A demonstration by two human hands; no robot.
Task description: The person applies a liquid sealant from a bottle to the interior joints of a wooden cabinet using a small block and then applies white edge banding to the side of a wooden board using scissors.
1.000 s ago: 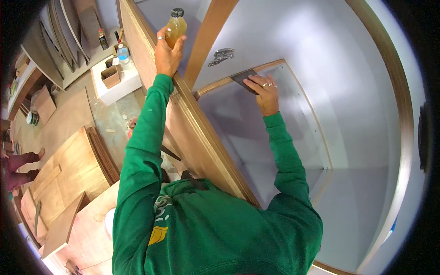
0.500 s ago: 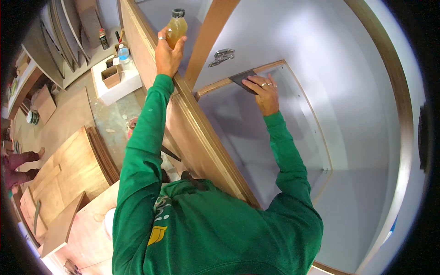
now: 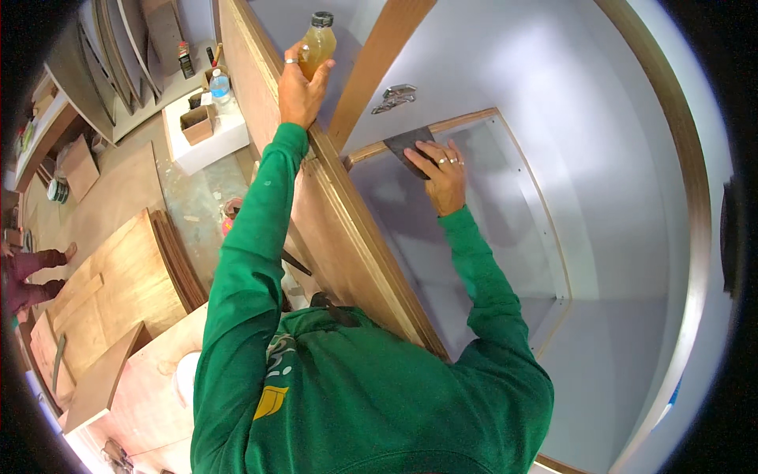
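Workshop flooring shows far below on the left, strewn with plywood sheets [image 3: 118, 276], while most of the view is filled by one pale lavender-painted cabinet interior [image 3: 600, 174] edged with wooden trim. One long plywood panel edge [image 3: 347, 229] runs diagonally from the upper left down toward the person's green sweatshirt [image 3: 379, 403], and a second wooden strip [image 3: 379, 63] slants away from it toward the top. Inside the cabinet one recessed rectangular panel [image 3: 489, 237] sits framed by a thin wooden border, with one small metal latch [image 3: 397, 96] fixed just above its upper corner. Down on the floor stands one white box [image 3: 207, 136] carrying a small cardboard box [image 3: 197, 122] and one clear plastic bottle [image 3: 220, 85]. The left hand [image 3: 298, 88] is stretched upward, its fingers curled round one bottle of amber liquid [image 3: 317, 45] with a dark cap, held upright near the top of the plywood edge. The right hand [image 3: 440, 175], wearing two rings, lies flat with fingers spread, pressing one dark square of sandpaper [image 3: 408, 142] against the upper left corner of the recessed panel, just beside the wooden border.
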